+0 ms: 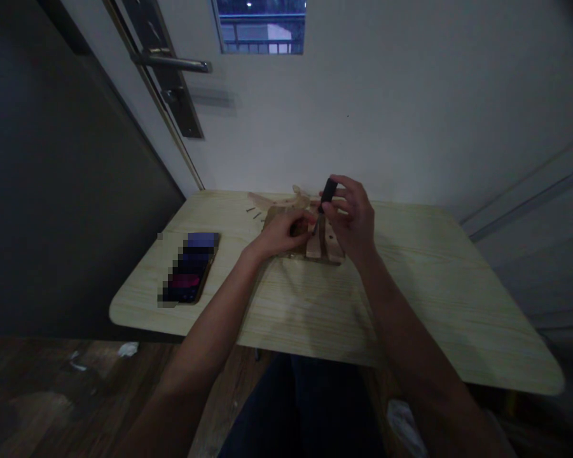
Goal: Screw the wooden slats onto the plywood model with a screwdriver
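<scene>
My right hand [355, 216] is closed around the black handle of a screwdriver [329, 191]. Its thin shaft slants down and left onto a light wooden piece [331, 245] with small dark holes and a dark gap along it. Beside the shaft's lower end, my left hand [286, 232] curls over the work, thumb and forefinger drawn in toward the tip. What those fingers pinch is too small to make out. Just behind my left hand lie a few loose screws [256, 215] and a crumpled clear plastic bag [276, 202].
A phone [191, 267] with a lit, partly blurred screen lies on the left of the pale wood-grain table [424, 305]. Behind the table stands a white door [386, 95] with a metal handle [181, 63]. Scraps of white paper [128, 349] are on the floor.
</scene>
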A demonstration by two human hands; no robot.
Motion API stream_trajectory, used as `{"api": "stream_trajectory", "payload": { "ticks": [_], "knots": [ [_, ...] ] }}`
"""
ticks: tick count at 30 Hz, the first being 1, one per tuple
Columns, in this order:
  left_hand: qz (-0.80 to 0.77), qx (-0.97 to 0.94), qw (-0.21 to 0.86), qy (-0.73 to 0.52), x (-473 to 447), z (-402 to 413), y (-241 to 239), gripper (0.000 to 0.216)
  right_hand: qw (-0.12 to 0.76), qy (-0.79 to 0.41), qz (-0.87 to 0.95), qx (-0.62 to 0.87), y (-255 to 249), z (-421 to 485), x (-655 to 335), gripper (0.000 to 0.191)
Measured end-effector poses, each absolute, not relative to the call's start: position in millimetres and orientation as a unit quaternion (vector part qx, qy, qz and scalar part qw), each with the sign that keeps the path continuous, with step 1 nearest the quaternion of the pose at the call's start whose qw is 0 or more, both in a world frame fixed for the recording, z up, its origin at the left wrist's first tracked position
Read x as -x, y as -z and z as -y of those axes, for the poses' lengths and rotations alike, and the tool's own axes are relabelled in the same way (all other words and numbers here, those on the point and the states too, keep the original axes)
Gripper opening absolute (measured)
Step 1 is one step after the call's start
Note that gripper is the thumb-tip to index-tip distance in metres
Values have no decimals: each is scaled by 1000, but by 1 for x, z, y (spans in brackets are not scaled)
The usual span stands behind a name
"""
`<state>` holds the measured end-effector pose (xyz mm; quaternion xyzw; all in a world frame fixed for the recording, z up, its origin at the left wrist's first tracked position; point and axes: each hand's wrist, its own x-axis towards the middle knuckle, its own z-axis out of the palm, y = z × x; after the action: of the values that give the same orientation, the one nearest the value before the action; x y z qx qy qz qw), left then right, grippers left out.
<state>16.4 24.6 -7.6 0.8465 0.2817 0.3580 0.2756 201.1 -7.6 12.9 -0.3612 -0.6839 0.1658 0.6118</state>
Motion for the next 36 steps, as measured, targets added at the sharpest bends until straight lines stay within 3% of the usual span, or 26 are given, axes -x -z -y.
{"api": "stream_trajectory", "payload": {
  "ticks": [36],
  "knots": [
    [-285,-842,279,-363,-17,-22,5,28,618,-139,676,377,-17,10,-199,50]
  ]
}}
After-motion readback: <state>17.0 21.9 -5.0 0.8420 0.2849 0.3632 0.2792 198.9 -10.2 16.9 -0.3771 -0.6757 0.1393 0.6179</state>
